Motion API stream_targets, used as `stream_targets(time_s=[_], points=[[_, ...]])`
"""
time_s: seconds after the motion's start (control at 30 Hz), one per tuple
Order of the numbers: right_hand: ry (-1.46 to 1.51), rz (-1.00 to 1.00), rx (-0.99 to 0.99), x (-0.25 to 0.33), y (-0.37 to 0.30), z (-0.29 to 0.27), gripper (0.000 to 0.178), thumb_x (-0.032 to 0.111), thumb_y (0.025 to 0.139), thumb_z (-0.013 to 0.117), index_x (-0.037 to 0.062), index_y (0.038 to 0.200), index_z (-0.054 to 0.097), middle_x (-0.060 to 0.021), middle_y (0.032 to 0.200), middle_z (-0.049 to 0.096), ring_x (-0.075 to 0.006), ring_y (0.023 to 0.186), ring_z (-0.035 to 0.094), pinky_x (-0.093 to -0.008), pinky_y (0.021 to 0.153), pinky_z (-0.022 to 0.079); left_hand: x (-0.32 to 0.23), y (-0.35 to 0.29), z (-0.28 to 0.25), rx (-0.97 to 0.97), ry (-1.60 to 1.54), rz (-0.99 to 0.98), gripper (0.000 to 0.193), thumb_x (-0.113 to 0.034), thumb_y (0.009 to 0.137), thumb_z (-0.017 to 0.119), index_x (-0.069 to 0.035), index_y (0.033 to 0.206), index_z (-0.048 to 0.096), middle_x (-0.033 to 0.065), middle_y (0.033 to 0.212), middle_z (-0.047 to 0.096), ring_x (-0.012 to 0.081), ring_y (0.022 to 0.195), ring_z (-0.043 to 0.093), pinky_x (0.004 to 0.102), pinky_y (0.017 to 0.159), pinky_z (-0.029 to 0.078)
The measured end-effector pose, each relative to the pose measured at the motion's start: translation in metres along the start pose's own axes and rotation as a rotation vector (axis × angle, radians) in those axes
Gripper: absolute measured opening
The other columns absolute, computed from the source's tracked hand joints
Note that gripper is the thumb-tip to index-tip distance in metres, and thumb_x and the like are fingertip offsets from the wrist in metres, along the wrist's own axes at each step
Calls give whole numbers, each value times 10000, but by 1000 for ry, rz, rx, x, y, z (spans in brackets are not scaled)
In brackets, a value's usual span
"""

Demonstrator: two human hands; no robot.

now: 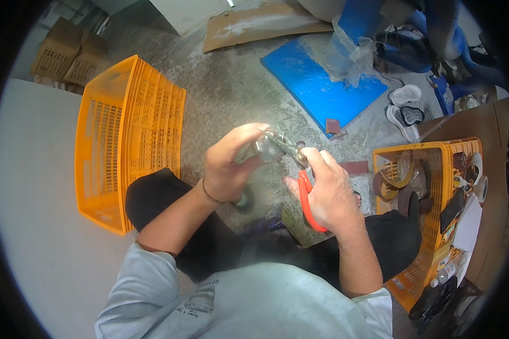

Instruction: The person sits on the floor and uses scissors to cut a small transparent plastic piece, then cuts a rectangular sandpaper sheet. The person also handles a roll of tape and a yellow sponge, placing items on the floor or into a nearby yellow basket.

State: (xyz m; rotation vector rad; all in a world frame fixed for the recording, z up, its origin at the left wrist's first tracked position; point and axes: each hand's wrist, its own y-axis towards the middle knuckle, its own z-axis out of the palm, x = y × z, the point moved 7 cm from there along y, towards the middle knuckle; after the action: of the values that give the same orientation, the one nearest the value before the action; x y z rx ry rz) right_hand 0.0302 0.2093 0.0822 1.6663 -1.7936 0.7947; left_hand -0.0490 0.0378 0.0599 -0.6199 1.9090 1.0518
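In front of me, at the middle of the view, my left hand (226, 164) pinches a clear, rounded, glass-like piece (268, 149) between thumb and fingers. My right hand (335, 195) is wrapped round a pair of pliers (307, 206) with red handles. Their metal jaws point up and left and meet the right side of the clear piece. Glare and the piece's transparency blur its outline, so I cannot tell its exact kind or whether the jaws grip it. Both hands are above the floor, between my knees.
Nested orange crates (152, 124) stand at my left beside a pale surface (39, 181). Another orange crate (427, 148) at my right bears sanding belts, bottles and papers. Ahead lie a blue board (316, 79), a cardboard sheet (260, 25), shoe soles (404, 96) and a reddish-brown strip (354, 168).
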Motion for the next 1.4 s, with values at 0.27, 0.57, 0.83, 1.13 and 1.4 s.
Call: stream_targets(time_s=[0.27,0.57,0.83,1.13,1.4], points=[[331,151,62,-15,1,16,268,171,867,739,26,1023,575,-80,738,534,-148,690,513,-321,634,433,-14,10,2,32,201,-53,580,109,739,706,9,1297,581,184,1282,596,249,1163,606,350,982,487],[506,168,110,1,-3,25,543,290,840,793,29,1250,552,-52,900,568,-138,805,537,-302,716,457,-10,12,-6,-59,160,-92,634,64,698,771,-35,1300,599,144,1233,588,225,1107,592,318,918,490],[-107,-175,-80,23,0,-5,865,371,660,889,36,1353,494,-199,1063,520,-389,1002,527,-463,877,450,-12,5,-5,-174,-70,39,523,76,746,765,-8,1232,591,141,1233,593,215,1104,622,316,924,526],[-140,-129,14,13,-6,-8,611,211,730,840,38,1228,532,-176,1009,549,-385,953,571,-443,804,467,-13,0,-5,-38,2,11,565,139,696,703,-25,1226,596,159,1208,647,273,1112,653,343,932,536],[105,-56,29,-3,-5,2,502,183,777,824,51,1186,565,-138,899,583,-304,797,615,-398,689,486,-15,3,-2,-73,-62,83,593,177,699,644,-15,1257,588,175,1210,647,281,1139,644,354,951,535]])
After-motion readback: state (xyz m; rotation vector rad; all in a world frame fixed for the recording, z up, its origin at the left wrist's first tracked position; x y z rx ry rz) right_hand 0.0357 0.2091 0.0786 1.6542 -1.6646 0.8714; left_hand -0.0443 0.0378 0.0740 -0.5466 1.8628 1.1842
